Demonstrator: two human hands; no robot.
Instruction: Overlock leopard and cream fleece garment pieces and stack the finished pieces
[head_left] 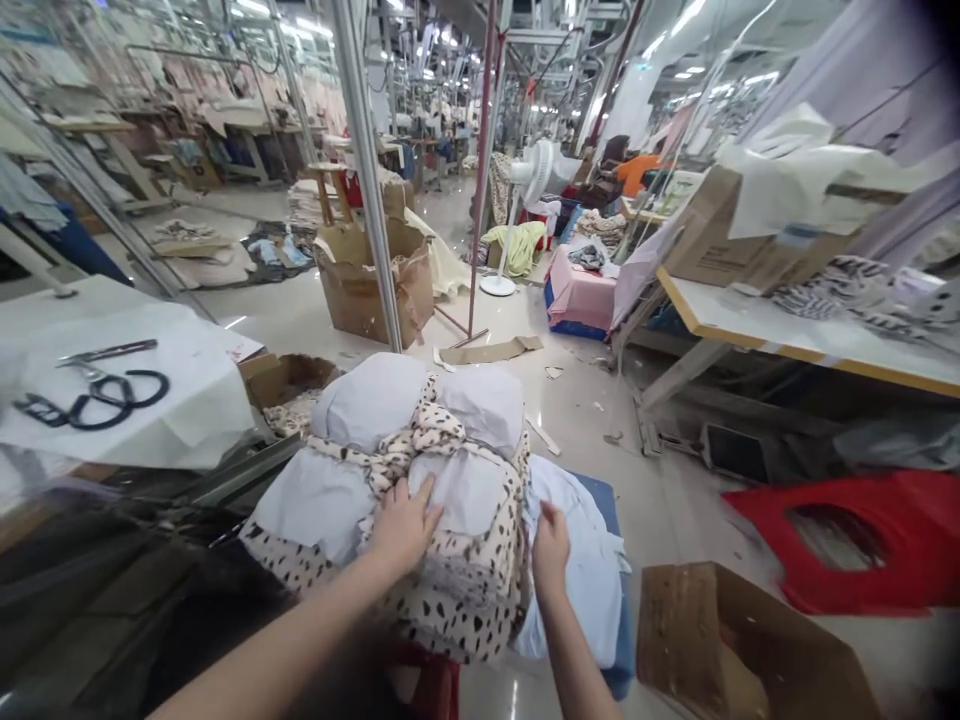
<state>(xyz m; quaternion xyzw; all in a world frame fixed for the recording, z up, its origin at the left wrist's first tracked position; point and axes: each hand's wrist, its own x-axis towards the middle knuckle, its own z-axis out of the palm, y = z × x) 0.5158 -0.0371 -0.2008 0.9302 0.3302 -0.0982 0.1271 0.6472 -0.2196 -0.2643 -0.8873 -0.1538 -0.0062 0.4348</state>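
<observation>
My left hand (405,525) lies flat and open on top of a big bundle of spotted cloth (450,590), tied with a strip of the same cloth. White paper sheets (375,400) are tucked on top of the bundle. My right hand (550,545) is at the bundle's right edge, fingers curled, pinching the side of the pile. I cannot tell just which layer it holds. The bundle sits right in front of me, on something low that I mostly cannot see. A pale blue cloth (585,560) lies just beside it on the right. Black scissors (97,395) lie on white paper on the table (45,310) at my left. A brown cardboard box (720,640) is near my right arm, and a red stool (847,540) is beyond it.
</observation>
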